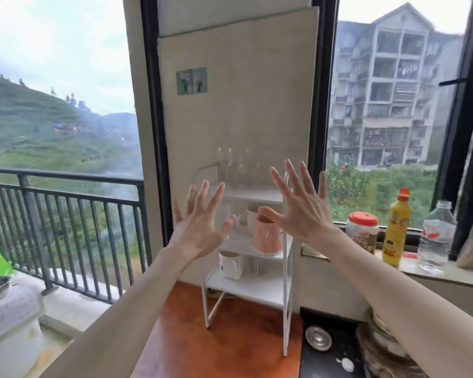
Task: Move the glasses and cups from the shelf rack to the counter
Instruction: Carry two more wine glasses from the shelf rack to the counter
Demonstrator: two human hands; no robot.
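Forearms reach up from the bottom edge, and both hands are raised with fingers spread wide, holding nothing: the left hand (pixel 200 219) hangs in front of the left side of the shelf rack (pixel 286 296), the right hand (pixel 302 203) in front of its right post. Below them the orange-brown counter (pixel 202 347) carries the white rack, which stands at its far end against the beige wall panel (pixel 238 105). On the rack's lowest shelf sit a white cup (pixel 230 264) and, just beside it to the right, a clear glass (pixel 258 266). On the middle shelf, between the two hands and behind the right thumb, stands a pink cup (pixel 266 238), with a white cup's rim partly hidden behind it. On the top shelf, above and behind the fingertips, stand several clear glasses (pixel 238 170), too faint to count. To the right, on the window ledge, stand a red-lidded jar (pixel 362 231), a yellow bottle (pixel 396 230) and a clear water bottle (pixel 436 238).
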